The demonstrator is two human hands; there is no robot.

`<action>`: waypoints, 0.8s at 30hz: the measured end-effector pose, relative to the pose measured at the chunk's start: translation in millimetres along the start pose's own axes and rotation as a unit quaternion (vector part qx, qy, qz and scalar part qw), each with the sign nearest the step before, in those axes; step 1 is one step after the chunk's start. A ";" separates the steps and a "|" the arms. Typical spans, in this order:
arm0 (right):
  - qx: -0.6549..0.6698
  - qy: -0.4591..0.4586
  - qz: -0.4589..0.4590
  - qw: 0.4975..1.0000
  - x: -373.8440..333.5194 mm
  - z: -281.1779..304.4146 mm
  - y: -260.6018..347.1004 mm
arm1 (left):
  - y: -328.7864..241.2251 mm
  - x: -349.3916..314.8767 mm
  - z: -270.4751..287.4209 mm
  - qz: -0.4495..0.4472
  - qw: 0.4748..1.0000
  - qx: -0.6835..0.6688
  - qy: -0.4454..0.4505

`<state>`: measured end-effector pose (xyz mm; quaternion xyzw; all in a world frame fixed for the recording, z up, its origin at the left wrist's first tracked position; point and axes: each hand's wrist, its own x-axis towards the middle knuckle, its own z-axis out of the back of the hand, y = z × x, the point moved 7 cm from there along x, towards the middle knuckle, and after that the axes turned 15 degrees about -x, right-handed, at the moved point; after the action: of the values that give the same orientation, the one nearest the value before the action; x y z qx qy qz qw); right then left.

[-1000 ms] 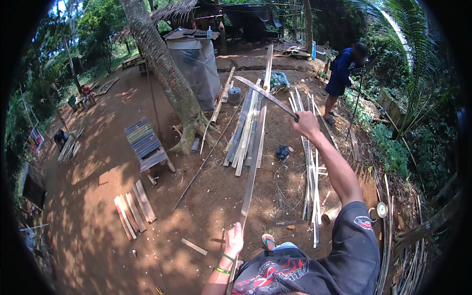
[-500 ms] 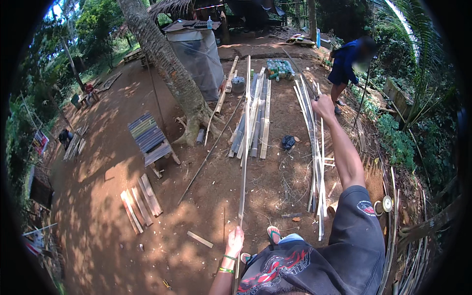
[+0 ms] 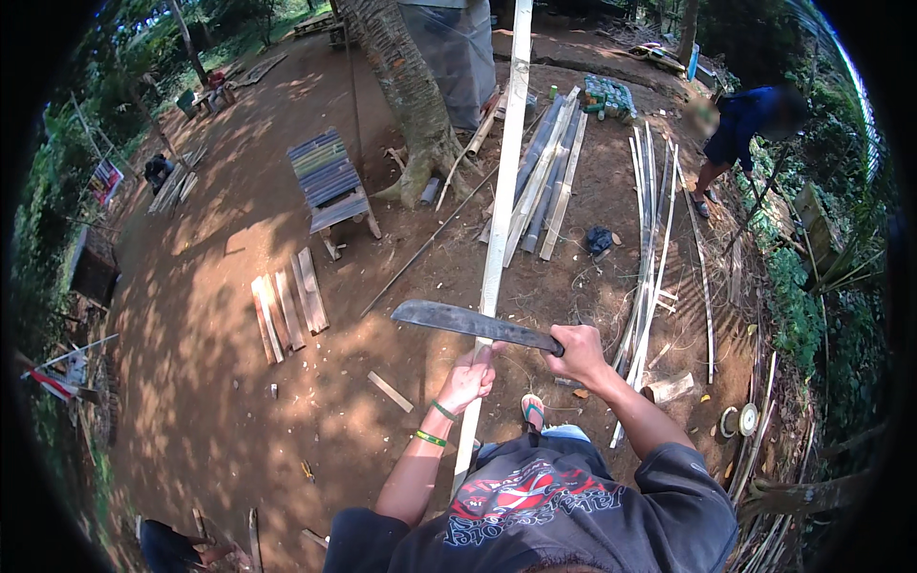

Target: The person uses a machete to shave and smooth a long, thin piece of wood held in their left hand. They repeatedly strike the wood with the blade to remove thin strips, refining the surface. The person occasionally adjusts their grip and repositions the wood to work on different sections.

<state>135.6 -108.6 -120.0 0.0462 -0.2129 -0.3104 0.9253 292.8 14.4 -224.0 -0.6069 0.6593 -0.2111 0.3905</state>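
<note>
Dark shirt point(image 3: 559, 535), between five and six o'clock: large, pale-outlined lettering point(image 3: 597, 506) is printed on both sides of a red motif point(image 3: 525, 492), at roughly its eight and four o'clock; smaller pale characters are set within the motif's twelve o'clock edge.
Yellow-green wristband point(image 3: 430, 438), just past six o'clock: darker marks are borne, too small to be told as letters.
Red-and-white panel point(image 3: 105, 180), between nine and ten o'clock: its markings are blurred.
</note>
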 end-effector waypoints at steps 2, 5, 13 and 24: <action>-0.008 0.011 0.041 0.999 -0.2 -13.2 23.8 | -2.5 8.1 0.3 -0.022 1.000 0.006 0.010; -0.033 0.010 0.070 0.997 10.5 -15.0 40.9 | 0.3 5.5 2.3 -0.039 0.998 -0.005 -0.043; -0.123 0.007 0.052 0.991 58.3 -0.4 20.2 | -22.3 -13.2 -21.5 -0.063 0.995 0.048 -0.062; -0.155 0.060 0.071 0.983 84.9 4.3 13.0 | -25.2 -22.0 -14.4 -0.051 0.997 0.004 -0.055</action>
<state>201.9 -148.4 -82.3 -0.0947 -0.1086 -0.2702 0.9520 296.9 28.5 -190.6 -0.6491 0.6037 -0.1996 0.4176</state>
